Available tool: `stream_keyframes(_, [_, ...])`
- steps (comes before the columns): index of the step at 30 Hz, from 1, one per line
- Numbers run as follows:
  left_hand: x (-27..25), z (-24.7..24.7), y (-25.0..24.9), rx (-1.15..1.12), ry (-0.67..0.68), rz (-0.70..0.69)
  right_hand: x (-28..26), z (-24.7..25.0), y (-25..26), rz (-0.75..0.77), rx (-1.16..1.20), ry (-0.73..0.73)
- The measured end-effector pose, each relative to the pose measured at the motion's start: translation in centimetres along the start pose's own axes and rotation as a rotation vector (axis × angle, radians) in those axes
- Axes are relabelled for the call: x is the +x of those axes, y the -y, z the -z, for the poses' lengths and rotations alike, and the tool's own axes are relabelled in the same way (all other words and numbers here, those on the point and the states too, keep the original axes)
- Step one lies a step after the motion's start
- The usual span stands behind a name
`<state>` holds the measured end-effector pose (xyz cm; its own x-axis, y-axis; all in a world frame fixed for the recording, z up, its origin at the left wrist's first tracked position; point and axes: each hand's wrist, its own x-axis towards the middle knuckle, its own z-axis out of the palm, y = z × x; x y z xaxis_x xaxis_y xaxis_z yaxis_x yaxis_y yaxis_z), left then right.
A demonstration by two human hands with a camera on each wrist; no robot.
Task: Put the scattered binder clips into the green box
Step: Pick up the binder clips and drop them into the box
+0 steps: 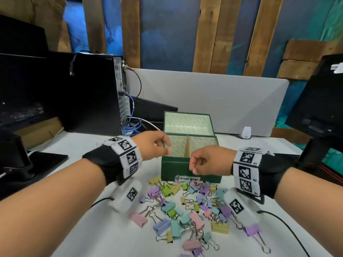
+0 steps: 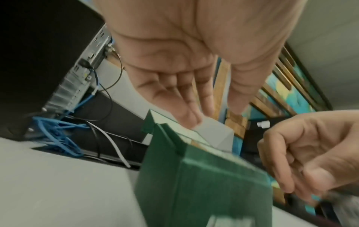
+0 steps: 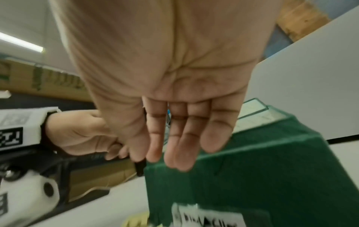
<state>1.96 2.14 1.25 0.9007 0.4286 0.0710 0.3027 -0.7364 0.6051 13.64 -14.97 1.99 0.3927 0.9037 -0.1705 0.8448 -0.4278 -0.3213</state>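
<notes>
The green box (image 1: 178,169) stands open at the table's middle, its lid (image 1: 187,123) upright behind and a cardboard divider (image 1: 187,147) inside. A white label (image 1: 189,178) reads "Binder Clips". Several pastel binder clips (image 1: 185,206) lie scattered in front of the box. My left hand (image 1: 163,147) hovers at the box's left rim, fingers relaxed and empty. My right hand (image 1: 196,164) hangs over the front wall, also empty. The left wrist view shows a bare palm (image 2: 184,95) above the box (image 2: 204,184). The right wrist view shows straight fingers (image 3: 180,138) over the box (image 3: 252,169).
A black computer tower (image 1: 92,89) with blue cables (image 1: 131,128) stands at the left, a monitor base (image 1: 42,160) beside it. Another monitor (image 1: 319,101) is at the right. A grey partition (image 1: 204,93) runs behind the box, with a small white device (image 1: 246,132) near it.
</notes>
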Motion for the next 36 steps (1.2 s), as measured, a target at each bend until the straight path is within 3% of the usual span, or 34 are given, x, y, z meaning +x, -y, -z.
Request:
stream_keyframes(4, [-2.7, -0.3, 1.7, 0.238, 0.258, 0.12, 0.5, -1.5, 0.4, 0.027, -0.172, 0.177])
stream_keyframes(7, [-3.3, -1.2, 2.8, 0.442, 0.332, 0.141, 1.0, -2.0, 1.3, 0.086, -0.223, 0.193])
stream_keyframes(12, [-2.5, -2.6, 3.7, 0.587, 0.323, 0.062, 2.3, -3.1, 2.7, 0.15, -0.34, 0.282])
stream_keyframes(15, [-1.7, -3.4, 4.0, 0.564, 0.364, 0.065, 2.7, -3.4, 2.9, 0.162, -0.362, 0.311])
stream_keyframes(36, [-1.1, -3.8, 4.9, 0.477, 0.299, 0.088, 4.7, -5.3, 3.4, 0.169, -0.435, 0.268])
